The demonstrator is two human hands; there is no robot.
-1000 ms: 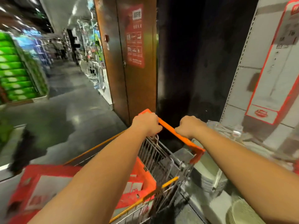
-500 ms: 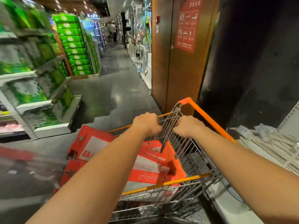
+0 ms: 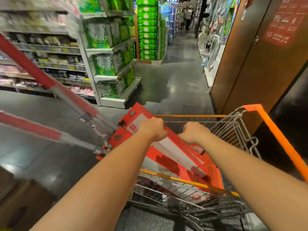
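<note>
Grey polished floor [image 3: 175,84] runs down a shop aisle ahead of your grip, with shelves of green packs [image 3: 108,64] off to its left and a tall stack of green cartons [image 3: 147,30] farther on. To the right of your grip stands a brown door [image 3: 250,64] bearing a blurred red sign [image 3: 281,22]. Your left hand [image 3: 154,129] and right hand [image 3: 193,133] sit close side by side, both curled into fists with the knuckles up. The fingers tuck under out of sight, and they appear to clutch the upper edge of the red-and-white box [image 3: 175,152]. That box lies slanted in the wire cart [image 3: 230,129]. Its far end pokes out past the cart's rim just beyond your left hand, and its near end drops toward you below your wrists. The cart's orange handle [image 3: 275,139] is well to the right of your right hand, and neither hand touches it. A yellow rim bar [image 3: 188,181] crosses under your forearms, nearer to you than the grip. Left of your left hand, two blurred red-and-grey poles [image 3: 41,75] slant up and away from the box's far end; whether they touch it you cannot tell. A brown carton [image 3: 21,202] sits on the floor, low and far to the left of your left forearm.
</note>
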